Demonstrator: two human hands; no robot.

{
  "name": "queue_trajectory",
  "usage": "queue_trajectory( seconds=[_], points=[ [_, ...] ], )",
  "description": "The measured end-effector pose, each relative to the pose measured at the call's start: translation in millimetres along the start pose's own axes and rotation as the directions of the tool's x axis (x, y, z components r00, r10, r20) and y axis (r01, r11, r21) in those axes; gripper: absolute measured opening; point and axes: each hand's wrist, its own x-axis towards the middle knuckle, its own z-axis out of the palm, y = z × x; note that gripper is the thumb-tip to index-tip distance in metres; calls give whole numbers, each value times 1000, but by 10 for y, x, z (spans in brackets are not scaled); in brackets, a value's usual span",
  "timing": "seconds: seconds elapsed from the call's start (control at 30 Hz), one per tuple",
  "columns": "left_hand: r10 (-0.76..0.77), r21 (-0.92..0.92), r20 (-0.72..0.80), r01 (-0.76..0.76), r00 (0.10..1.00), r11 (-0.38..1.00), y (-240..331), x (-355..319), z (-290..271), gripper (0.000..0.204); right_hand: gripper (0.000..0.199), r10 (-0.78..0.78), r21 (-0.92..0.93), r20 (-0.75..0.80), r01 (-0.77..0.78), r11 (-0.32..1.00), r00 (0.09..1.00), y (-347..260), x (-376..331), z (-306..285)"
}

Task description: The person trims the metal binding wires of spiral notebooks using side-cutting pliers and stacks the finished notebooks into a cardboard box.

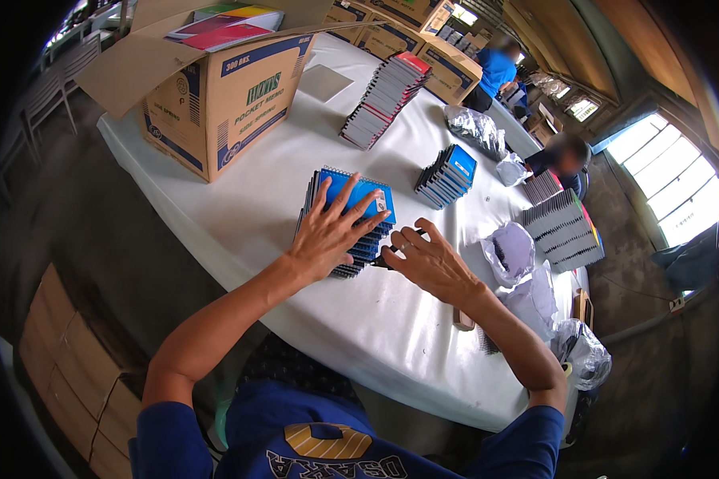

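Note:
A stack of blue-covered spiral notebooks [339, 184] stands in front of me on the white-covered table [359, 319], its wire coils showing along the edges. My left hand [335, 227] lies across the top cover with its fingers spread. Close to the stack's right side, my right hand [427, 255] has its fingers curled. A small dark object shows between those fingers, too hidden to name. To the right and farther back is a shorter stack of blue notebooks [447, 176]. Beyond both stands a tall, leaning stack of red-covered notebooks [386, 100].
At the far left, an open cardboard box [216, 112] holds colourful notebooks. More cardboard boxes [447, 68] stand at the back. Along the right edge are large notebook stacks [563, 231], crumpled plastic bags [531, 299] and a seated person [563, 164]. Another person in blue [497, 72] is farther off.

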Motion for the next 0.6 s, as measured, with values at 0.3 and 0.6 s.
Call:
queue_trajectory(
  seconds=[0.3, 0.6],
  points=[
    [35, 14, -11, -35, 999, 999, 57, -7, 49, 109, 29, -287, -287, -168, 232, 929, 943, 62, -95, 389],
    [11, 23, 22, -12, 1000, 1000, 39, -70, 27, 106, 11, 157, -8, 162, -157, 987, 974, -347, 102, 108]
  ],
)
